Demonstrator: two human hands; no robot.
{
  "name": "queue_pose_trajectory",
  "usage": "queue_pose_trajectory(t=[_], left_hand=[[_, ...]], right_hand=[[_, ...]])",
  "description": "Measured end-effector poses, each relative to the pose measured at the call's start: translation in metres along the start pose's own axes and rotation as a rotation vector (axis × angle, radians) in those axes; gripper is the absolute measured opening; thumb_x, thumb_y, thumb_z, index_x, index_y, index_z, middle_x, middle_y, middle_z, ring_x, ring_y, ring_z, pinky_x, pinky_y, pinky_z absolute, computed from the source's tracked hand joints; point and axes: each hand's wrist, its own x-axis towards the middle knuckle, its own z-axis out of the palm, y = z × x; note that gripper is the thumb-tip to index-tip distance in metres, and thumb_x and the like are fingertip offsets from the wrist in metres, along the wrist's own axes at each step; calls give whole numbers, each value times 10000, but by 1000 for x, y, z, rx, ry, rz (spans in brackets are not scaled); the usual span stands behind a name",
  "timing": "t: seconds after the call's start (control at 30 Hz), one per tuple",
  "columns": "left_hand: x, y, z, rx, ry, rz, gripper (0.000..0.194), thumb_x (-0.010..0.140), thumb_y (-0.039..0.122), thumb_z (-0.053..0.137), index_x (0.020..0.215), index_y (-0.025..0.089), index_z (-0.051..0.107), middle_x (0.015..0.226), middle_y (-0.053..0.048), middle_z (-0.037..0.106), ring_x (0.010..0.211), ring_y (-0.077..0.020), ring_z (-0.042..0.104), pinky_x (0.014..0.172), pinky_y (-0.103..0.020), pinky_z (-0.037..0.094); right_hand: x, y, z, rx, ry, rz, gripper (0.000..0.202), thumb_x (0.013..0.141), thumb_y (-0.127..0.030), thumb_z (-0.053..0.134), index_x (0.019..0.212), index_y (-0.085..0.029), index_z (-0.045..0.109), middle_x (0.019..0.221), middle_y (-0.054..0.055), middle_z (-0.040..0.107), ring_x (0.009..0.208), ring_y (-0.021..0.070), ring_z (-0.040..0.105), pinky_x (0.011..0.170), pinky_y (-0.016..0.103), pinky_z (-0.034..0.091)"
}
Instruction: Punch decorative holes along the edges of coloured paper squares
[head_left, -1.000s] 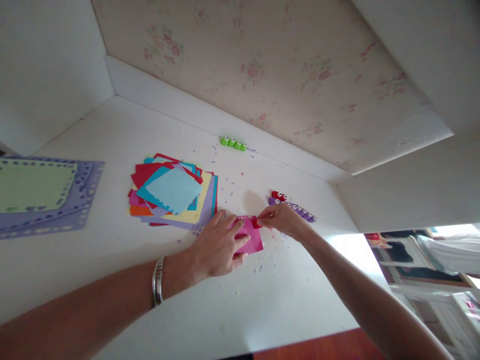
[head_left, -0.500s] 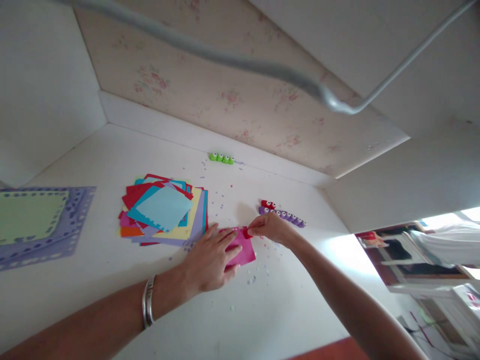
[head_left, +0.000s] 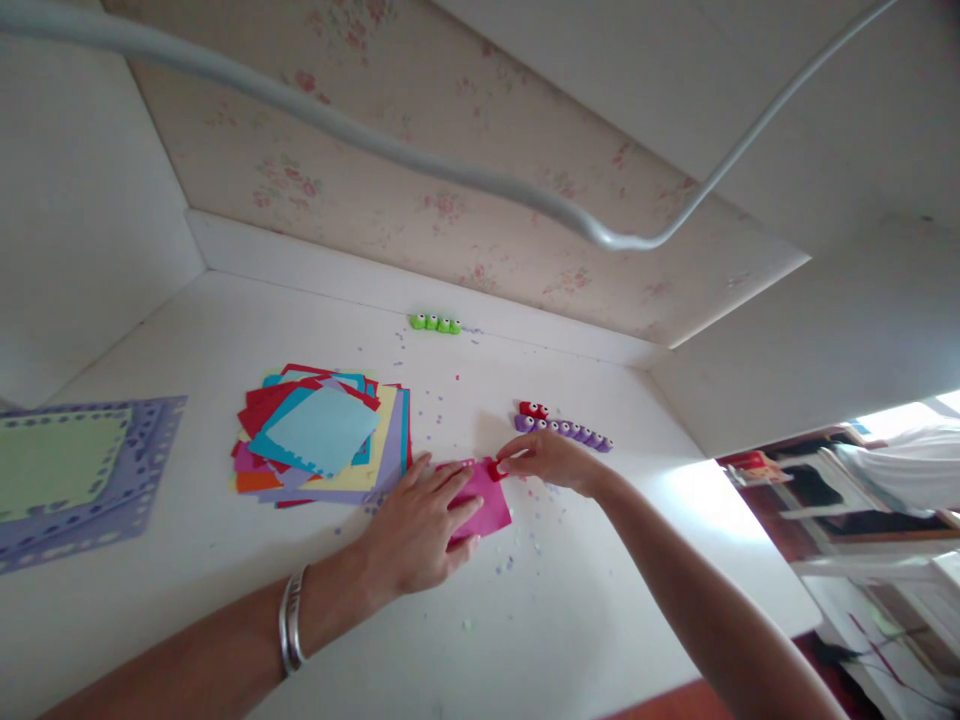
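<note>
So the small red piece (head_left: 496, 470) is pinched between the thumb and fingers of the right hand (head_left: 559, 463), right at the far corner of the pink sheet (head_left: 490, 507) on that hand's side, so it's reached more closely by the right than by the left. Which way its long axis runs can't be told, since it's partly covered by fingertips. The sheet is pressed flat under the left hand (head_left: 412, 535), which is open with fingers spread, and a silver bangle (head_left: 291, 625) is worn on that wrist. Just beyond the right hand, a red pair of googly-eyed pieces (head_left: 533, 410) and a purple googly-eyed row (head_left: 567, 429) are lined up side by side, with a green row (head_left: 436, 324) set near the back edge. To the left, a messy paper stack (head_left: 322, 430) is spread beside the left hand, and tiny paper bits are scattered over the white tabletop (head_left: 600, 620), which is backed by a floral panel (head_left: 450, 235).
</note>
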Motion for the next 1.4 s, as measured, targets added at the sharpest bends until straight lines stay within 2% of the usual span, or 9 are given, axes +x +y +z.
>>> queue_pose_trajectory(t=[0.17,0.33,0.53,0.63,0.7,0.83,1.1,1.27,1.4], left_hand=[[0,2,0,-3,-4,-14,410,905,458,524,1257,260,593,1416,-86,498,1321,-277,416,1145,-541,159],[2,2,-3,-78,8,-29,405,911,455,524,1256,254,589,1392,-91,516,1298,-282,444,1136,-551,212],[12,-16,-12,-484,268,-418,502,926,481,503,1333,189,492,1366,-138,534,1262,-263,505,1045,-447,419],[15,-21,-18,-739,150,-536,602,844,504,615,1349,208,477,1228,-118,647,1111,-265,627,914,-401,521],[16,-22,-20,-821,102,-561,524,812,448,656,1266,205,560,1130,-91,698,1031,-251,666,879,-372,539],[18,-23,-20,-826,131,-544,307,805,353,648,1063,190,677,1083,-67,722,1003,-227,675,918,-352,522],[23,-23,-23,-780,84,-529,249,833,332,605,1014,192,703,1022,-52,739,947,-213,689,842,-309,532],[24,-23,-24,-772,66,-557,240,833,340,610,1001,194,703,988,-43,743,914,-212,690,814,-307,527],[24,-25,-24,-810,50,-569,251,830,342,617,1018,194,692,989,-41,742,912,-208,690,817,-304,526]], right_hand=[[-4,-5,8,-66,15,-93,374,690,-287,798,1060,-309,741,939,27,761,786,192,689,628,271,533],[-10,-9,13,-95,70,-153,217,798,-249,695,1004,-292,747,907,16,759,804,185,699,729,315,543],[-17,-13,23,291,89,-219,263,790,-291,722,1048,-245,717,1031,62,719,903,197,692,782,354,571],[-16,-15,39,378,152,-321,241,787,-286,733,1024,-246,725,1044,63,683,903,193,678,789,352,576],[-13,-14,49,382,177,-374,226,794,-278,729,1019,-262,734,1062,60,655,922,192,664,807,350,575],[-6,-10,64,387,235,-439,235,805,-266,722,1038,-294,735,1088,61,625,970,197,635,827,353,568],[-8,-2,67,551,249,-464,233,812,-289,722,1045,-283,724,1080,66,597,1004,201,607,842,351,546],[-11,9,62,577,292,-406,240,803,-316,734,1038,-272,717,1065,54,619,966,193,609,822,338,528],[-11,14,66,793,273,-247,333,785,-374,747,1089,-246,703,993,57,692,846,186,655,822,375,538]])
